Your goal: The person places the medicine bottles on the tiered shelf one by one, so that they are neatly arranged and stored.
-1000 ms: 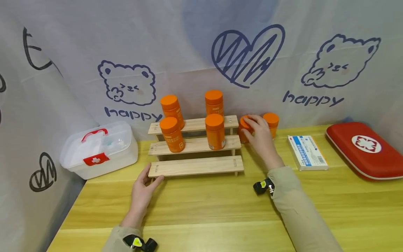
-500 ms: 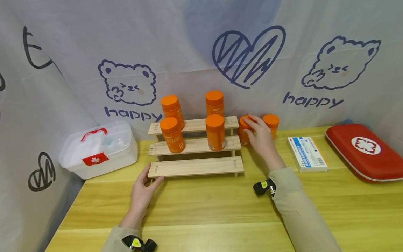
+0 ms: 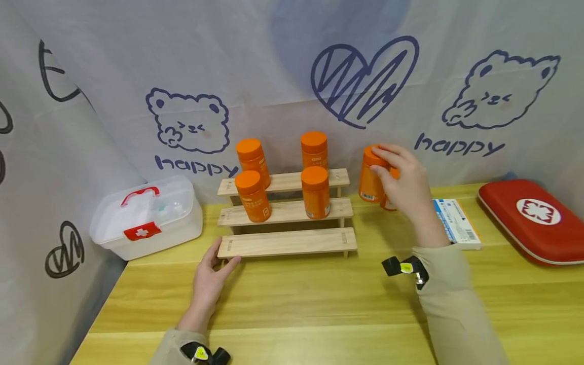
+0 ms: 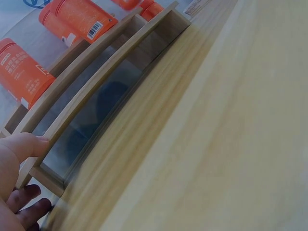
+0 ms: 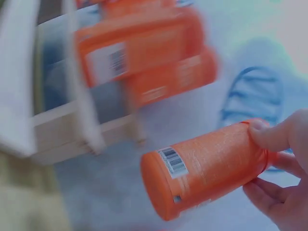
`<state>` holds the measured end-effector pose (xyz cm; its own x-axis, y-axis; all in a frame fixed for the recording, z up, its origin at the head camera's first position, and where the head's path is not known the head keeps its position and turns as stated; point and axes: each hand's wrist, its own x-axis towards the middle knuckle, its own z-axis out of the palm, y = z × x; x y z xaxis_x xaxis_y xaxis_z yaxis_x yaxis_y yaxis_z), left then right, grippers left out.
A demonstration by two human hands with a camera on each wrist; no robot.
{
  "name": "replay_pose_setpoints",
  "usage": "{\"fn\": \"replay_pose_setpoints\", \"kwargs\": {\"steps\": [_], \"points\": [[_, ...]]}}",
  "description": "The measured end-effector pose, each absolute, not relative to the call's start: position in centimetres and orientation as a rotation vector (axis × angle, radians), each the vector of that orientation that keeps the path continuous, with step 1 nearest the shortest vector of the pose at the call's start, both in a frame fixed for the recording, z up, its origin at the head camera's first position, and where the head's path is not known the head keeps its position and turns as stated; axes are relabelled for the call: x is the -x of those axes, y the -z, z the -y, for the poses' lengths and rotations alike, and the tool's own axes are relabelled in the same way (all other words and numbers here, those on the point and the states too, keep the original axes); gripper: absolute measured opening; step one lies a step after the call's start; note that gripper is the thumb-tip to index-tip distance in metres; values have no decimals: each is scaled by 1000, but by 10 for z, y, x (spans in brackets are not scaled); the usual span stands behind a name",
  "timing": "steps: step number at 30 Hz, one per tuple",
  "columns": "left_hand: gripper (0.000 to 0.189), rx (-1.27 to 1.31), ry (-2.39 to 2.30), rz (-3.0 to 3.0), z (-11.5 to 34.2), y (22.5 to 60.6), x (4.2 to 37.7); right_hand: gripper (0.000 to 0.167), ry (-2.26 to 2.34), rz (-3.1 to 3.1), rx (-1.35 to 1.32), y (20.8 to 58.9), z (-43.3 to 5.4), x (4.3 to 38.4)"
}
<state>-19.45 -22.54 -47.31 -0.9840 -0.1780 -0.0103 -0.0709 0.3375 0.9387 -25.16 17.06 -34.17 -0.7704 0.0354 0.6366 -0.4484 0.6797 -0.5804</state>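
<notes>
In the head view my right hand (image 3: pixel 403 182) pinches an orange bottle (image 3: pixel 370 177) by its lid. The right wrist view has that bottle (image 5: pixel 207 166) held off the table, its base and barcode showing. Another orange bottle (image 3: pixel 389 203) stands behind, mostly hidden by the hand. My left hand (image 3: pixel 212 274) grips the left end of the three-tier wooden stand (image 3: pixel 287 242), thumb (image 4: pixel 33 144) at the front board's edge. On the middle tier are two orange bottles (image 3: pixel 252 197), and two more bottles (image 3: pixel 314 149) stand on the top tier. The lowest board is bare.
A clear plastic first-aid box (image 3: pixel 146 218) with a red handle sits left of the stand. To the right lie a white-and-blue medicine box (image 3: pixel 458 223), partly behind my right wrist, and a red zip case (image 3: pixel 534 220). A printed cloth (image 3: pixel 274 66) hangs behind the table.
My right hand has lifted the orange bottle from the table beside the stand and moved it up and slightly right. The left hand has stayed on the stand.
</notes>
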Motion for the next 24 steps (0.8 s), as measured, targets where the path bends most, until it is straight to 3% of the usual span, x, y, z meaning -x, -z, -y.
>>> {"fn": "replay_pose_setpoints", "kwargs": {"steps": [6,12,24], "points": [[77,-262,1741,2491,225,475,193,34,-1002,2169,-427,313,-164,222],[78,-258,1717,2499,226,467,197,36,-1067,1980,-710,304,-136,212],[77,-225,1696,2494,228,472,195,34,-1218,1951,-1101,360,-43,220]]}}
